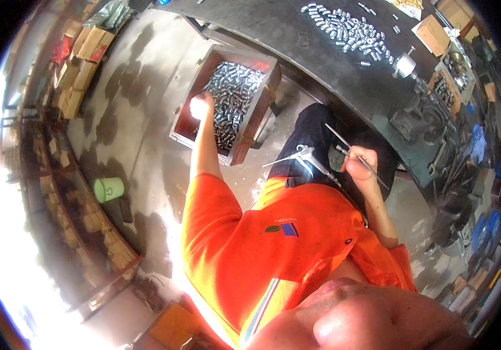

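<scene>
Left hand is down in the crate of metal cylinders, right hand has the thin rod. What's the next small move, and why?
Probably close the left hand on a few small shiny metal cylinders and lift them from the red-lined wooden crate toward the dark workbench. That hand lies on the pile in glare, its grip unclear, while the right hand holds the thin metal rod at the lap.

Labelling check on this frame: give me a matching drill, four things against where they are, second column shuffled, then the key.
Things:
1. left hand
2. right hand
3. green bucket
4. loose metal cylinders

Places:
A. on the concrete floor, beside the shelving
B. spread on the dark workbench top
C. gripping a thin metal rod near the lap
D. reaching into the red crate of metal parts

Pairs: 1-D, 2-C, 3-A, 4-B
</scene>
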`<state>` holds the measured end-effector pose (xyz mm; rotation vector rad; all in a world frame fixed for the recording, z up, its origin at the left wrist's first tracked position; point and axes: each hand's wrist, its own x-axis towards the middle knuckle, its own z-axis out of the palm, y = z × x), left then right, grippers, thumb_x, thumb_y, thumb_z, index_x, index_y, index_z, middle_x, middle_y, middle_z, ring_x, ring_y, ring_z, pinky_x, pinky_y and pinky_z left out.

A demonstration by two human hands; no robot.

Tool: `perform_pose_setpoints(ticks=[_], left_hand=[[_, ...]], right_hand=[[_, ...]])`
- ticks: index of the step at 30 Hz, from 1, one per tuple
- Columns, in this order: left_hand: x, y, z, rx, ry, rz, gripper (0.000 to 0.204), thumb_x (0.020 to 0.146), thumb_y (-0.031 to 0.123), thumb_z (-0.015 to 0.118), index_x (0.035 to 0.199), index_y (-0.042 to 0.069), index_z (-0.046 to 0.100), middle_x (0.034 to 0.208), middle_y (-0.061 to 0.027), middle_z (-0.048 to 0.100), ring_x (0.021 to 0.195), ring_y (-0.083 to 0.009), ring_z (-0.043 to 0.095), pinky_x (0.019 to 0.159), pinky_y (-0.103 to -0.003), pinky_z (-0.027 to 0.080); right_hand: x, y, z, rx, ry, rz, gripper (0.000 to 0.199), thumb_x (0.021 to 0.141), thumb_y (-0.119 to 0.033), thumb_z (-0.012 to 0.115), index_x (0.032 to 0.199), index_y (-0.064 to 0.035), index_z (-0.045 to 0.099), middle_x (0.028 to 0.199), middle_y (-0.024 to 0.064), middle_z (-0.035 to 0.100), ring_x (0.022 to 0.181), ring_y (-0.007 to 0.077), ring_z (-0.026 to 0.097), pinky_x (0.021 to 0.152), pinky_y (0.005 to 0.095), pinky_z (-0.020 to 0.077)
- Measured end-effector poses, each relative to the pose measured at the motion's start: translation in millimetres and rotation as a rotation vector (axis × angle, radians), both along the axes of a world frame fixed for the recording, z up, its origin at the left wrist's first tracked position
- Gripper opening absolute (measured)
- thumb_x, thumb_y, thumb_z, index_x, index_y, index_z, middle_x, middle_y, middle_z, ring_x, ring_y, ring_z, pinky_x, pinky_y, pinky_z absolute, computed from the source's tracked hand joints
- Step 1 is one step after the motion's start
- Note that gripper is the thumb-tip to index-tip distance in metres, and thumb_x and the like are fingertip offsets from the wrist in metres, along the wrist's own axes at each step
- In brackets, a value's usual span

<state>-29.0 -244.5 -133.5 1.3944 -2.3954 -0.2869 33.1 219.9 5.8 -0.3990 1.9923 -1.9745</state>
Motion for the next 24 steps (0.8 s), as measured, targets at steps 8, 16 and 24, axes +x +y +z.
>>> perform_pose_setpoints(ticks=[8,16,24], left_hand=[[32.4,31.7,43.9,0.934,0.894,-0.223,0.017,0.076,0.011,0.059,0.071,-0.005,0.058,0.057,-0.0092,0.056,0.043,-0.018,0.055,0.044,-0.026,0.046],[37.4,166.7,123.8,1.709,0.685,-0.723,0.027,0.082,0.017,0.056,0.098,-0.005,0.052,0.07,-0.0177,0.061,0.056,-0.0283,0.063,0.053,-0.031,0.051],[63.0,261.5,129.3,2.441,0.421,-0.747,0.03,0.085,0.021,0.055,0.104,-0.001,0.049,0.07,-0.0158,0.058,0.062,-0.0287,0.061,0.059,-0.036,0.05]], right_hand=[[0.5,1.3,-1.9,0.038,-0.003,0.013,0.017,0.063,0.0,0.05,0.053,-0.0035,0.036,0.05,-0.0012,0.036,0.05,0.0045,0.038,0.045,0.0234,0.0315],[-7.0,-5.2,12.0,0.146,0.085,0.069,0.02,0.061,-0.006,0.053,0.052,-0.0036,0.036,0.048,0.0017,0.028,0.049,0.0054,0.031,0.043,0.0272,0.0264],[-11.6,-0.8,28.0,0.24,0.356,-0.002,0.017,0.058,-0.001,0.051,0.052,-0.0028,0.036,0.047,0.008,0.028,0.041,0.0134,0.029,0.04,0.0312,0.0264]])
